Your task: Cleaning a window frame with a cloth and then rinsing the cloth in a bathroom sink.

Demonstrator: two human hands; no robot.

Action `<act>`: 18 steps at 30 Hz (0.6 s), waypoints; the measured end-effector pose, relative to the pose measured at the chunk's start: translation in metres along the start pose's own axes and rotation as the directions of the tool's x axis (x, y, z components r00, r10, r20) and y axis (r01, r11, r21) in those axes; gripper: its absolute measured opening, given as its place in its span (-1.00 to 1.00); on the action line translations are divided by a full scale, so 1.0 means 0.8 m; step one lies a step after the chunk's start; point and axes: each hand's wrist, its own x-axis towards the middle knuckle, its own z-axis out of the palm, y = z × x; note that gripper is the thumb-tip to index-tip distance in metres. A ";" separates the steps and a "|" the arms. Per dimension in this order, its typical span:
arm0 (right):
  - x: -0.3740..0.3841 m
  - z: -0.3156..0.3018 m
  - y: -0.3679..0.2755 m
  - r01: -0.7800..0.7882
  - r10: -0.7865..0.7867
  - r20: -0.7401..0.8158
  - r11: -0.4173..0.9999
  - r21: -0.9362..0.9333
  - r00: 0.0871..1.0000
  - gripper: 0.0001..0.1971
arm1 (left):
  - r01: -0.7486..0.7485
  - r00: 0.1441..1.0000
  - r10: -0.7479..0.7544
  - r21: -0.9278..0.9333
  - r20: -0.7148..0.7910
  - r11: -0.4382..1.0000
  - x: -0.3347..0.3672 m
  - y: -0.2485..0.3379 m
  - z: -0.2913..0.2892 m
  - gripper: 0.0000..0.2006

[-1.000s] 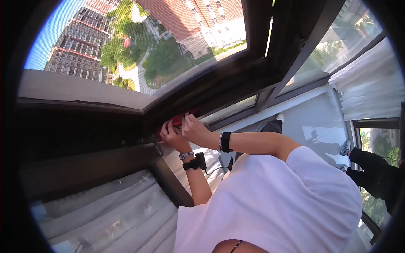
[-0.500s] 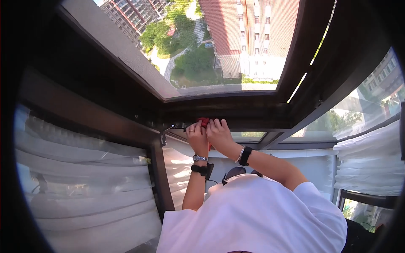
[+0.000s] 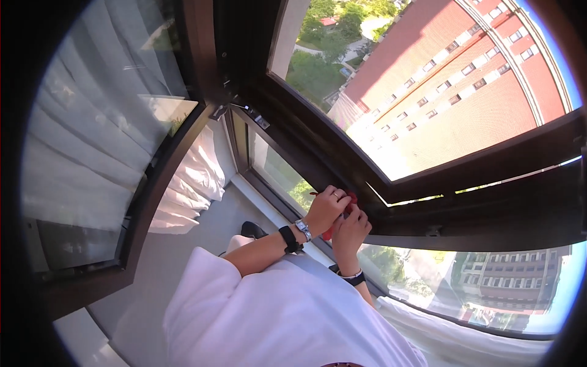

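A crumpled red cloth (image 3: 352, 204), mostly hidden by my fingers, is pressed against the dark window frame (image 3: 293, 137) near its lower corner. My left hand (image 3: 326, 210) is closed on the cloth, its fingers bent over the frame's edge. Close beside it and slightly lower, my right hand (image 3: 351, 230) also grips the cloth with curled fingers. A bit of red shows below, between the two wrists. A small metal latch fitting (image 3: 258, 118) sits on the frame farther up to the left.
An opened dark-framed window sash (image 3: 165, 165) stands at the left, with white curtain behind its glass. Another white curtain (image 3: 194, 180) hangs beyond it above the grey floor (image 3: 147, 269). Large panes at the right look down on buildings and trees from high up.
My view has turned to the right. Both hands, still on the red cloth, have moved right along the frame from near the hinge side to the corner.
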 end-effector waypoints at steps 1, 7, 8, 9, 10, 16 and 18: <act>0.006 -0.002 -0.002 0.038 -0.038 0.009 0.999 -0.006 0.999 -0.62 | 0.039 0.999 -0.038 -0.014 0.019 0.999 -0.003 0.002 -0.007 -0.71; 0.045 0.022 -0.063 0.089 -0.098 0.062 0.987 0.132 0.993 -0.66 | 0.312 0.922 -0.335 -0.140 -0.194 0.940 -0.027 -0.030 -0.054 -0.78; 0.058 0.031 -0.074 0.149 -0.153 0.017 0.976 0.159 0.988 -0.68 | 0.315 0.920 -0.337 -0.132 -0.201 0.940 -0.027 -0.037 -0.063 -0.78; 0.071 0.039 -0.086 0.207 -0.205 -0.030 0.961 0.183 0.978 -0.70 | 0.335 0.902 -0.352 -0.107 -0.249 0.936 -0.025 -0.047 -0.073 -0.81; 0.084 0.049 -0.101 0.215 -0.213 -0.032 0.957 0.195 0.976 -0.70 | 0.359 0.882 -0.366 -0.078 -0.298 0.930 -0.024 -0.060 -0.084 -0.84; 0.160 0.077 -0.186 0.283 -0.316 0.041 0.895 0.345 0.948 -0.74 | 0.423 0.839 -0.405 -0.034 -0.362 0.906 -0.003 -0.126 -0.144 -0.82; 0.180 0.096 -0.212 0.318 -0.338 -0.004 0.880 0.354 0.941 -0.73 | 0.458 0.779 -0.433 -0.060 -0.454 0.887 0.005 -0.153 -0.161 -0.84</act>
